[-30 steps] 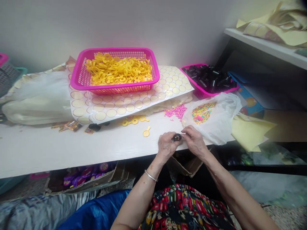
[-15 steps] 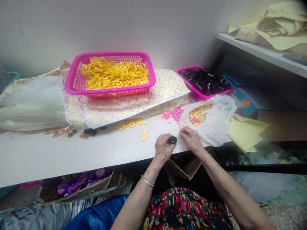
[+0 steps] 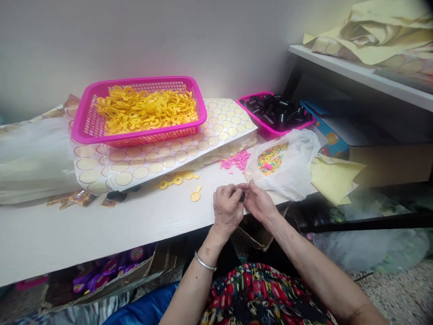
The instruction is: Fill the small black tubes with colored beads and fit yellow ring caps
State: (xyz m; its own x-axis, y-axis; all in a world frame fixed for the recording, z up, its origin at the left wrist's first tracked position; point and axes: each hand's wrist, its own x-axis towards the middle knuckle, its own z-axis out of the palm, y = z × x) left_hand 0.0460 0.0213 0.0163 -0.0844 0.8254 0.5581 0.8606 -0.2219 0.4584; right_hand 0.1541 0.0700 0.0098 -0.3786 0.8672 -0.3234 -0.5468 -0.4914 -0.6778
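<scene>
My left hand [image 3: 227, 207] is closed around a small black tube [image 3: 242, 196], mostly hidden by the fingers. Against the tube's right end, the fingers of my right hand [image 3: 260, 203] are bent in and meet the left hand's fingers. Whether they also pinch something small cannot be made out. Just behind the right hand lies a clear plastic bag [image 3: 294, 169] with many coloured beads [image 3: 272, 158] and a pink piece in its mouth. Small pink pieces [image 3: 236, 161] are heaped beside the bag. To the left, a yellow ring with a stem [image 3: 195, 194] lies on the white table [image 3: 135, 230].
A pink basket [image 3: 200, 118] of yellow ringed pieces stands on sticker sheets [image 3: 142, 173]. Farther right is a pink basket [image 3: 265, 131] of black tubes. A shelf [image 3: 355, 72] juts in at right. Under the table, a carton holds purple items [image 3: 110, 266].
My right hand has come left to the black tube and now touches it and my left hand. The tube, whose open end faced up, is largely covered. The view has shifted slightly right.
</scene>
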